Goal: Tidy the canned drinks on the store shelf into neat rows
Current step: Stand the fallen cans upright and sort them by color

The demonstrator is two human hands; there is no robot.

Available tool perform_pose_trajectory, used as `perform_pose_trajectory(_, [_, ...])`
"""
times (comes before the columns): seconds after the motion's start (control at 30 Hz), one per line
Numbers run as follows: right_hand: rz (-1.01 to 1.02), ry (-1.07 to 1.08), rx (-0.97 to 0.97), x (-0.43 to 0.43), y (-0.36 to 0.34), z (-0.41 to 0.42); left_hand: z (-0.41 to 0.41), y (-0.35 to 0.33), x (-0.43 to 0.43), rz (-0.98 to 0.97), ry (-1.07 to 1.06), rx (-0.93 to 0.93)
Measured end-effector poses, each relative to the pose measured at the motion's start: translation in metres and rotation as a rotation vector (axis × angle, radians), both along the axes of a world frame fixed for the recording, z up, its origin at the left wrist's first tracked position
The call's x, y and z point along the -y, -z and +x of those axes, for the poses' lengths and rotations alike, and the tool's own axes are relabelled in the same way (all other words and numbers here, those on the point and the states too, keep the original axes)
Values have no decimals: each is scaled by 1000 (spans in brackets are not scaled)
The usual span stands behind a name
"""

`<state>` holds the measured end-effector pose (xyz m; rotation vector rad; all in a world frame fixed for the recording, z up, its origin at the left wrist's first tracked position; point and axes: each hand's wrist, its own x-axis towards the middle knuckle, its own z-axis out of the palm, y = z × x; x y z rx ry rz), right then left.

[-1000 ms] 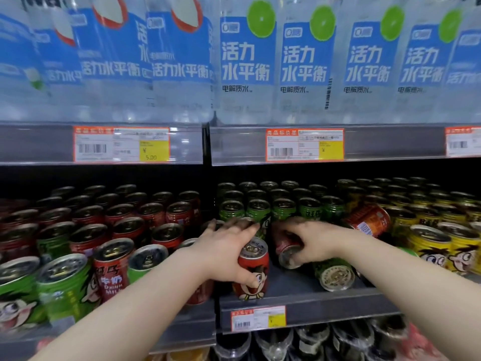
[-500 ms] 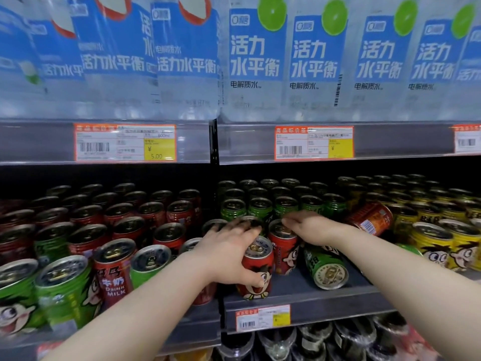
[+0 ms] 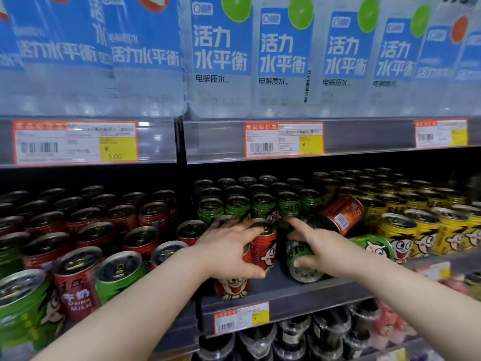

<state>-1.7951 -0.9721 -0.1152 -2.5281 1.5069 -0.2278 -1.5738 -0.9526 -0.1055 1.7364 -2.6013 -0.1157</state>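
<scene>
My left hand (image 3: 230, 250) wraps over the top of an upright red cartoon can (image 3: 233, 286) at the shelf front. Its fingertips reach the lid of a second upright red can (image 3: 266, 247) just behind. My right hand (image 3: 321, 250) grips a green can (image 3: 299, 259) that lies on its side with its lid facing me, index finger stretched toward the green rows (image 3: 263, 205). Another green can (image 3: 374, 246) lies tipped to the right. An orange-red can (image 3: 342, 214) rests tilted among the upright cans.
Red cans (image 3: 122, 220) with a few green ones fill the left bay. Yellow cans (image 3: 426, 230) stand at the right. The grey shelf lip (image 3: 294, 299) carries a price tag (image 3: 240, 317). Large water bottles (image 3: 221, 53) sit on the shelf above, jars (image 3: 294, 337) below.
My right hand left the second red can, now upright behind the first, and moved right and down onto the tipped green can. My left hand stayed on the front red can.
</scene>
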Motion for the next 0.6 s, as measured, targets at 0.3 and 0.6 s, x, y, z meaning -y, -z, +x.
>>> perform_pose_trajectory(0.3, [153, 191, 475, 9, -12, 1, 0, 0, -1, 14, -2, -1])
perform_pose_trajectory(0.6, [81, 391, 576, 8, 1, 20, 1, -1, -1, 19, 4, -32])
